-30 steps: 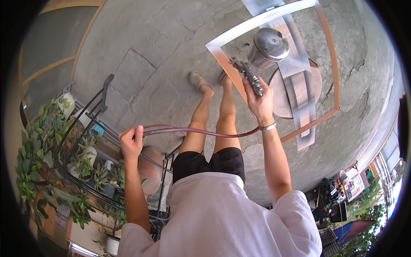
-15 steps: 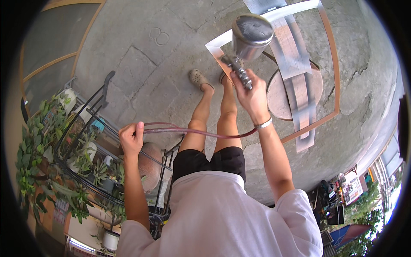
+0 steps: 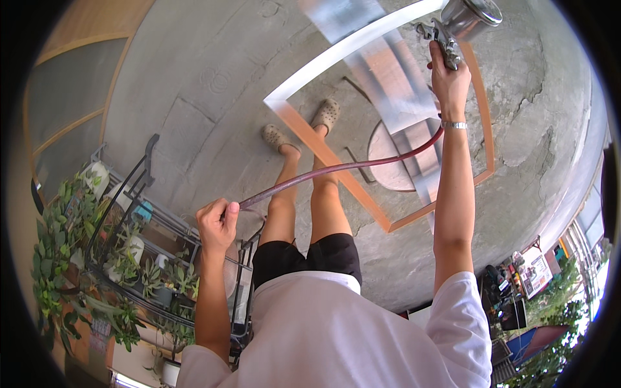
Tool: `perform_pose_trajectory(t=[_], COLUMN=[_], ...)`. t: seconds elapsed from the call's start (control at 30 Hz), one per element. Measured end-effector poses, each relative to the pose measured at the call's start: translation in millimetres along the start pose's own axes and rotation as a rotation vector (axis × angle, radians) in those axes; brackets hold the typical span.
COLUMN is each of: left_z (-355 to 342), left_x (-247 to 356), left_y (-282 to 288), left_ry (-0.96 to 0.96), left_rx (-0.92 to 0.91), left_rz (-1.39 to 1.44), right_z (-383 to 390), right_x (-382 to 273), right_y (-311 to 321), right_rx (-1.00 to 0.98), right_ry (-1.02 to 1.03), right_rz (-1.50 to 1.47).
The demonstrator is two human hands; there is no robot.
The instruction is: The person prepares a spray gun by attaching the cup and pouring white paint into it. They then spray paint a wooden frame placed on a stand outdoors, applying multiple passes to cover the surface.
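My right hand is closed round the handle of a metal spray gun, topped by a silver paint cup. The gun hovers over the far right corner of a wooden frame. That frame's far rail is white, while its near and side rails show bare orange-brown wood. Under it are a board with white and grey streaks and a round stool top. A dark red hose sags from the gun to my left hand, which grips it in a fist with the thumb up.
On the left stands a black metal rack crowded with potted plants. Wood-edged dark panels lean beyond it. Cracked concrete floor spreads around my feet. Assorted items and a poster are at the lower right.
My right hand has swept the spray gun right and farther away along the white rail. The hose is drawn straighter. My left hand still grips it, and my feet have shifted relative to the frame.
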State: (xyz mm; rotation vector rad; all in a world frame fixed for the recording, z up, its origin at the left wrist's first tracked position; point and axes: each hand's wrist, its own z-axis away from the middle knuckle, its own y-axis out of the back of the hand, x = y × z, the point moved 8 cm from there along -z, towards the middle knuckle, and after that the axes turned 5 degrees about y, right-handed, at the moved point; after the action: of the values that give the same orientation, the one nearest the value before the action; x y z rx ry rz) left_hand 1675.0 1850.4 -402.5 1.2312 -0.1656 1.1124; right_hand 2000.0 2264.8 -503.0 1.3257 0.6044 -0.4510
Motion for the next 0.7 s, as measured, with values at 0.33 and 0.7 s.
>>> perform_pose_trajectory(t=[0.33, 0.7], left_z=[-44, -26], left_x=[71, 22], left_y=[-59, -27], left_ry=[-0.011, 0.064], left_rx=[-0.106, 0.001], left_rz=[0.075, 0.064], right_z=[-132, -26], right_x=[79, 74], right_y=[74, 42], right_rx=[0.307, 0.173], right_ry=[0.094, -0.082], right_rz=[0.151, -0.013])
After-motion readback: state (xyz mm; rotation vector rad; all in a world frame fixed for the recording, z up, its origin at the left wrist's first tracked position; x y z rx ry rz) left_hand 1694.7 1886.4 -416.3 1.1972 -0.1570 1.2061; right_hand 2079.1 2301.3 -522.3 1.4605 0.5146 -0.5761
